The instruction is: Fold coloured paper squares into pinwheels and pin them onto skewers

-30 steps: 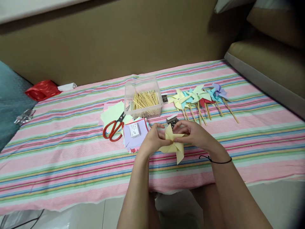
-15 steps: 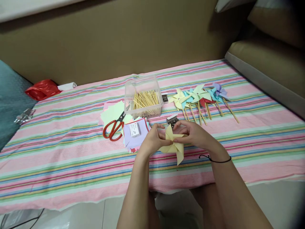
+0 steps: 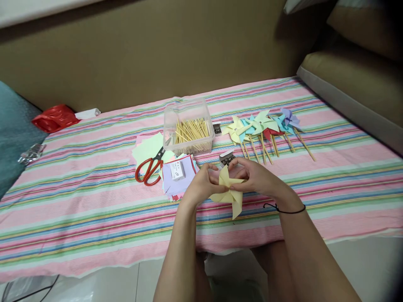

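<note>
Lying at the far left: glossy, crumpled red plastic bag (image 3: 55, 119), white oblong piece (image 3: 87, 113) just to its right. Moving right, black-bladed scissors with red loop handles (image 3: 148, 171), lying partly over pale green paper sheets (image 3: 147, 147). Right of those, a stack of square coloured paper, lilac sheet on top (image 3: 171, 184), with a small white printed carton (image 3: 178, 171) on it. Farther back, transparent rectangular plastic tub (image 3: 189, 110) holding thin wooden sticks (image 3: 193, 132).

Left hand (image 3: 201, 184): pinching, thumb at the hub of the pale yellow folded-paper pinwheel (image 3: 234, 196). Pinwheel is at near centre, between both hands; no stick visible on it. Small open box of dark metal bits (image 3: 227, 158) just beyond. Right hand (image 3: 258, 178): also pinching the hub, from the right, thumb near the other thumb.

Far right of the hands: a row of finished-looking multicoloured paper pinwheels on sticks (image 3: 262, 122).

Handling, my read: very light, thin, creases easily. Folds probably spring open if the centre goes loose. Grip at the overlapped hub; keep off the blade tips.

Labels: carton has small dark print plus a mark, too small to read. No brand legible elsewhere.
</note>
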Demonstrator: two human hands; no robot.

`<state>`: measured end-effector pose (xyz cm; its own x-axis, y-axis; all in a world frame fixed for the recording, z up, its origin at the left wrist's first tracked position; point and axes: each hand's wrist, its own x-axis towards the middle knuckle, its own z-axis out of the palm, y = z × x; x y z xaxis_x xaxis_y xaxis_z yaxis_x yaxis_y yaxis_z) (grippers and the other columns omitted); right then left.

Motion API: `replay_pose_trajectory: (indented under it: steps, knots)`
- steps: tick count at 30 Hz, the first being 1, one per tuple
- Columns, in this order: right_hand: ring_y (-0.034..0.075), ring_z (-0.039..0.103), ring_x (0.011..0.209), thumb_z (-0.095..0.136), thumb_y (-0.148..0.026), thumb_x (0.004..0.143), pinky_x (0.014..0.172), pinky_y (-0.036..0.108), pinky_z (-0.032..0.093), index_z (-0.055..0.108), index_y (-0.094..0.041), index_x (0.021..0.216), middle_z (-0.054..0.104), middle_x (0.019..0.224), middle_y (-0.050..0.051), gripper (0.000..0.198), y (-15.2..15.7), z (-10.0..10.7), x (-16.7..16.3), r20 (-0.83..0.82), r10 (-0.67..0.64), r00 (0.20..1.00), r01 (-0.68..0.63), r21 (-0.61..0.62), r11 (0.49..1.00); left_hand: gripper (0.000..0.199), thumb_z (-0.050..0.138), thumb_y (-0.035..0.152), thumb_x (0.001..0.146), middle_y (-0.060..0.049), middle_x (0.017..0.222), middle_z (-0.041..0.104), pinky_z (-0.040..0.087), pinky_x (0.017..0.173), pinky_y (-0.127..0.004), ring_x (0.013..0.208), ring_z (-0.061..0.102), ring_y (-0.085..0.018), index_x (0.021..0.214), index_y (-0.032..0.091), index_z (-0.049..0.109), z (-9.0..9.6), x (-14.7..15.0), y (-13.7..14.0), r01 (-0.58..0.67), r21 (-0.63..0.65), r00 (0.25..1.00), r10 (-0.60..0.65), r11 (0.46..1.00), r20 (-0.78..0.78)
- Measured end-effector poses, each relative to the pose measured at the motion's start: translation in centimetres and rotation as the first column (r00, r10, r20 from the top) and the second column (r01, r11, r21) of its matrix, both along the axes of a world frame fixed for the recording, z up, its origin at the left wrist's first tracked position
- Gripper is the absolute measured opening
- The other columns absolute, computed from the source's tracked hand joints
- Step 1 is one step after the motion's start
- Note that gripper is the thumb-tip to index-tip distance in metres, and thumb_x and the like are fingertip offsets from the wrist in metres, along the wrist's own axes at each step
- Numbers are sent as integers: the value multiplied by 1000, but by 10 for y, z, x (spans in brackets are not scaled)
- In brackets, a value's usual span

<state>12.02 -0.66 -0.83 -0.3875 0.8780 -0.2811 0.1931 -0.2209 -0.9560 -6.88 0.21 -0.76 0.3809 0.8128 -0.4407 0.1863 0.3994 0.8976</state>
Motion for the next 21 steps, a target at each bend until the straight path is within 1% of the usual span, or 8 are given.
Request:
replay_pose_trajectory:
  steps: [5, 13, 17, 21]
  knots:
    - [13, 53, 47, 70, -20, 64, 45, 22, 32, 46, -25, 92, 58, 56, -8, 37, 0, -1, 0, -1, 17, 1000, -17, 4, 1000, 66, 83, 23, 53, 4, 59, 64, 35, 47, -20, 49, 57, -13, 103, 21, 40, 0, 0, 0, 9, 8, 1000, -9, 1000, -3]
    - [11, 48, 43, 71, -21, 65, 43, 20, 29, 45, -25, 91, 55, 51, -9, 37, -1, 0, 0, 8, -7, 1000, 7, 2, 1000, 67, 84, 25, 51, 3, 61, 65, 36, 47, -20, 50, 58, -14, 101, 21, 40, 0, 0, 0, 4, 6, 1000, -4, 1000, -2]
    - [11, 50, 45, 73, -21, 64, 43, 20, 31, 45, -25, 90, 57, 52, -9, 38, 0, 0, 1, 10, -21, 1000, 21, 14, 1000, 68, 84, 24, 51, 3, 60, 65, 36, 47, -20, 49, 58, -14, 102, 21, 40, 1, 0, 0, -3, -11, 1000, 4, 1000, 7]
    - [12, 51, 44, 76, -26, 63, 42, 20, 31, 46, -24, 90, 56, 51, -9, 40, 1, -3, 2, 20, -24, 1000, 24, 35, 999, 68, 85, 24, 50, 4, 58, 63, 36, 47, -20, 48, 57, -13, 102, 21, 40, 2, 1, 0, -13, -17, 1000, 14, 1000, 24]
